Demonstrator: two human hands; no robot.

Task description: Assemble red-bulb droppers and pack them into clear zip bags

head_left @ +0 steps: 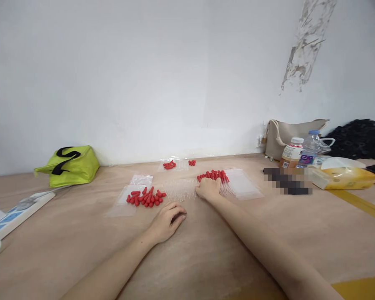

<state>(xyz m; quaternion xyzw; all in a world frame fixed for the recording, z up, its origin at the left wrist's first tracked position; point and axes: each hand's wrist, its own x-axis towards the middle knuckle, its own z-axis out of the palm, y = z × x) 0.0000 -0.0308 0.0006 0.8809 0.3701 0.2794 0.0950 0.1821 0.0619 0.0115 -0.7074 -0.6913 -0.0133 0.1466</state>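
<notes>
My right hand point(208, 188) reaches forward, fingers curled and closed, to the left end of a row of droppers with red rubber bulbs point(218, 174) and clear tubes. Whatever is in those fingers is hidden. My left hand point(168, 221) rests on the table with its thumb apart from loosely bent fingers, and nothing shows in it. Just beyond that hand lies a row of clear thin tubes point(179, 189). To its left, a pile of loose red rubber bulbs point(146, 197) lies on a clear plastic bag point(121, 208).
Farther back are a bag with red bulbs point(169, 165) and a small red cluster point(192, 163). Flat plastic bags point(242, 183) lie right of the droppers. A power strip point(21, 216) and green bag point(73, 166) stand left; bottles point(292, 153) and a tissue pack point(346, 177) right.
</notes>
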